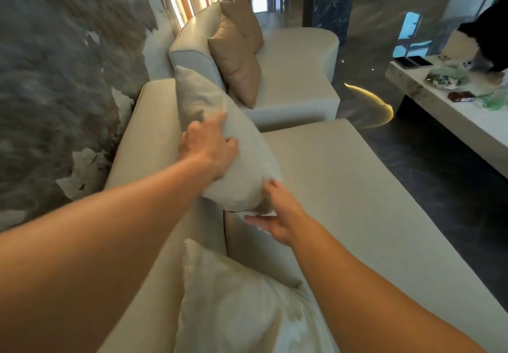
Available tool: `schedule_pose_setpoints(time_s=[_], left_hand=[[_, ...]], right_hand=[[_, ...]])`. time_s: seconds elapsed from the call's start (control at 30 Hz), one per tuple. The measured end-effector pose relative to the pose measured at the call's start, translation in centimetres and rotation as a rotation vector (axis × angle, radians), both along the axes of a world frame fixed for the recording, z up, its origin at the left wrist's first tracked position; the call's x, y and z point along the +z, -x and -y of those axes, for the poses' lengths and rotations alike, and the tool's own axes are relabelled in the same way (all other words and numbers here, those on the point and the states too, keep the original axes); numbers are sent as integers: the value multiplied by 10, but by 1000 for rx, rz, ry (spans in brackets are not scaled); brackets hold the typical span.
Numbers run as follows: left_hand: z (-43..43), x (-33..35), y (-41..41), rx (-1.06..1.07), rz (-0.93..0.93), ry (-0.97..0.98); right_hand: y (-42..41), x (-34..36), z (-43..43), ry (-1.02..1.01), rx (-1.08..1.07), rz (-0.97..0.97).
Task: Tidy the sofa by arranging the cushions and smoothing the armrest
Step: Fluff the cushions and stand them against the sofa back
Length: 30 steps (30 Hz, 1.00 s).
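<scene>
Nearest, a pale cushion lies at the bottom of the view on the sofa. Next, the step in hand is placing the grey cushion against the backrest. The right hand pinches its lower corner with curled fingers, and the left hand presses flat on its face, fingers slightly spread. The next move, I think, calls for standing it upright and patting it smooth (it leans now). Farther away, two tan cushions rest on the curved seat, and a table with small things stands well apart; nothing blocks the hands.
</scene>
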<state>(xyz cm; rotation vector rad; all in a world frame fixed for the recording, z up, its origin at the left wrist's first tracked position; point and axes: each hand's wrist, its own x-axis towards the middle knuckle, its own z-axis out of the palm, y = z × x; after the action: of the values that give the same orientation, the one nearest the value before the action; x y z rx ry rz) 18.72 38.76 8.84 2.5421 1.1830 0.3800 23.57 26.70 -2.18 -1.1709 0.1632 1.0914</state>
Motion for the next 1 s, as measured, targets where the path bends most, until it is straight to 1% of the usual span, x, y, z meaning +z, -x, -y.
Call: schedule_pose_setpoints(time_s=[0.03, 0.1, 0.13, 0.17, 0.3, 0.5, 0.57, 0.67, 0.77, 0.83, 0.9, 1.0], left_hand=[[-8, -2, 11, -35, -83, 34], [-13, -17, 33, -71, -250, 170], [-12, -27, 42, -61, -297, 210], [-11, -37, 50, -41, -301, 214], [-2, -50, 67, 0, -157, 158], [25, -48, 91, -30, -73, 109], [34, -43, 103, -27, -67, 53], [51, -29, 122, -18, -118, -15], [81, -9, 145, -11, -160, -57], [106, 2, 162, -10, -184, -36], [135, 12, 177, -29, -236, 33], [182, 11, 211, -49, -352, 187]], right_hand=[[8, 5, -8, 6, 61, 3], [22, 7, -17, 52, 146, 15], [27, 7, -17, 87, 172, 34], [31, 6, -15, 119, 198, 60], [38, 2, 0, 193, 296, 161], [45, 15, 35, 239, 320, 275], [48, 23, 50, 260, 337, 363], [55, 38, 78, 333, 364, 578], [66, 63, 125, 509, 472, 898], [80, 82, 162, 608, 556, 1040], [95, 99, 203, 684, 636, 1100], [124, 103, 261, 759, 768, 1104]])
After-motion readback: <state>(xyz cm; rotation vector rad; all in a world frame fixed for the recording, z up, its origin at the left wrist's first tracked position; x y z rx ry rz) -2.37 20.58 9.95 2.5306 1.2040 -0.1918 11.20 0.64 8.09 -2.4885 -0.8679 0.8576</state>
